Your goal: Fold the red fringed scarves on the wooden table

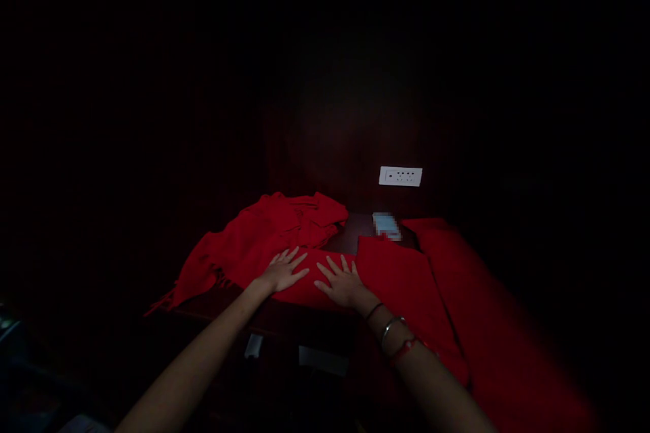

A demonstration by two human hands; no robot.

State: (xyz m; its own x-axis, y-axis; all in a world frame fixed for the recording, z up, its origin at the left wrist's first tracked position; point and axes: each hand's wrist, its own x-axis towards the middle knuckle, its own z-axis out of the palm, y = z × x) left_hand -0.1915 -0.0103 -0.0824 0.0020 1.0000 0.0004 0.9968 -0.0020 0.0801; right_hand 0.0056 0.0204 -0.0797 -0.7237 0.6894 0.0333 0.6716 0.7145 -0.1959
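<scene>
Red cloth (325, 277) lies flat across the front of a dark tabletop. My left hand (281, 273) rests on it palm down, fingers spread. Beside it, slightly to the right, my right hand (342, 283) presses on the same cloth with its fingers apart; bangles circle that wrist. Behind my left hand is a crumpled red fringed scarf (274, 223), its tassels hanging toward the left edge. Another stretch of red fabric (401, 284) spreads to the right, partly under my right forearm. Whether these two flat pieces are one cloth I cannot tell.
A small pale blue and white packet (386, 226), blurred, lies at the back of the tabletop (355, 233). A white socket plate (401, 176) is on the dark wall behind. More red fabric (477, 291) runs down the right side. Pale labels (323, 360) show below the front edge.
</scene>
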